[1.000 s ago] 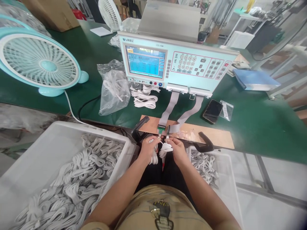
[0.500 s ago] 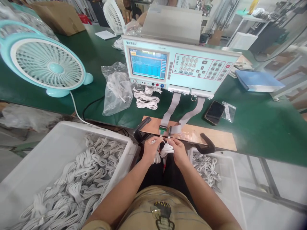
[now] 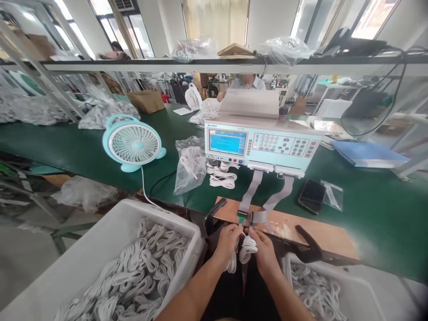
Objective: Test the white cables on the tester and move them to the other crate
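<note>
A coiled white cable [image 3: 248,248] hangs between my hands, with another coil partly behind my left hand [image 3: 228,243]. The left fingers pinch a cable end at the small green board [image 3: 241,219] on the wooden strip [image 3: 287,229]. My right hand [image 3: 264,249] is closed on the other cable end, at a dark connector beside the board. Two grey ribbon cables [image 3: 250,191] run from there up to the light blue tester [image 3: 261,147], whose screen [image 3: 227,142] is lit blue.
White bins of coiled cables stand at left [image 3: 125,218] and right [image 3: 359,285]. Black clamps [image 3: 214,216] hold the strip. A fan [image 3: 133,145], plastic bag [image 3: 190,165], phone [image 3: 311,196] and blue folder [image 3: 369,154] lie on the table [image 3: 384,209]. A person [image 3: 247,82] sits behind the tester.
The view has tilted up, bringing the shelf and windows into sight and shifting everything lower. The tester's screen content has changed. Both hands keep their hold at the connectors.
</note>
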The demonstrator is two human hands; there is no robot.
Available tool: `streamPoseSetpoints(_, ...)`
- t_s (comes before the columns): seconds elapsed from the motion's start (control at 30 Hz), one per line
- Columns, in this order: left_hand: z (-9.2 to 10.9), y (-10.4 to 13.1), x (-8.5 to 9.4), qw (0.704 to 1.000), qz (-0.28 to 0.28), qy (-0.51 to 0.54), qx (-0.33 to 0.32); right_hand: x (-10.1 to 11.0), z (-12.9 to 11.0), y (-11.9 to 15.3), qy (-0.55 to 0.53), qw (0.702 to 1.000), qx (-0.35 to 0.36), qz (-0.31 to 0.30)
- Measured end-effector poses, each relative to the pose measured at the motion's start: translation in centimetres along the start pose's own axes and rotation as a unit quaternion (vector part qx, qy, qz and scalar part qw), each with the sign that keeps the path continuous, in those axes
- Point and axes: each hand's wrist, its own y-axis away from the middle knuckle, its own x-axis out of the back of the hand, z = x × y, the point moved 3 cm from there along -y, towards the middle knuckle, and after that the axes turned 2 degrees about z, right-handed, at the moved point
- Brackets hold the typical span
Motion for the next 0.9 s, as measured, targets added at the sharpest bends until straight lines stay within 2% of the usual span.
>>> streamPoseSetpoints(0.3,-0.1,0.1,-0.2,1.000,0.011,0.008,-0.002,0.3,0.2,-0.4,-0.005,1.000,0.014,0.016)
streamPoseSetpoints(0.5,0.1,1.2,-0.5,0.998,0.027,0.048,0.000,-0.6,0.2,0.5,0.039,0.998,0.035,0.016)
streamPoseSetpoints(0.57,-0.3,2.0,-0.8,0.997,0.006,0.079,0.026,-0.1,-0.3,1.2,0.069,0.997,0.028,0.009)
streamPoseSetpoints(0.63,-0.8,2.9,-1.0,0.989,-0.030,0.119,0.079,1.6,-1.5,2.3,0.129,0.991,0.012,-0.014)
streamPoseSetpoints(0.7,-1.3,3.6,-1.1,0.973,-0.065,0.171,0.142,4.7,-3.3,3.5,0.242,0.968,-0.015,-0.061)
streamPoseSetpoints(0.73,-1.6,3.9,-1.1,0.962,-0.078,0.200,0.171,6.5,-4.0,4.3,0.324,0.940,-0.036,-0.099)
streamPoseSetpoints(0.77,-1.7,4.1,-1.2,0.949,-0.087,0.229,0.198,8.3,-4.7,5.1,0.418,0.897,-0.054,-0.132)
streamPoseSetpoints(0.83,-1.9,4.1,-1.5,0.923,-0.103,0.288,0.232,11.7,-5.9,6.4,0.577,0.812,-0.037,-0.078)
streamPoseSetpoints(0.87,-1.9,4.1,-1.9,0.911,-0.111,0.317,0.237,12.7,-6.0,7.1,0.615,0.787,-0.027,-0.050)
streamPoseSetpoints(0.9,-1.9,4.0,-2.3,0.901,-0.118,0.346,0.233,12.9,-5.7,7.7,0.617,0.786,-0.020,-0.037)
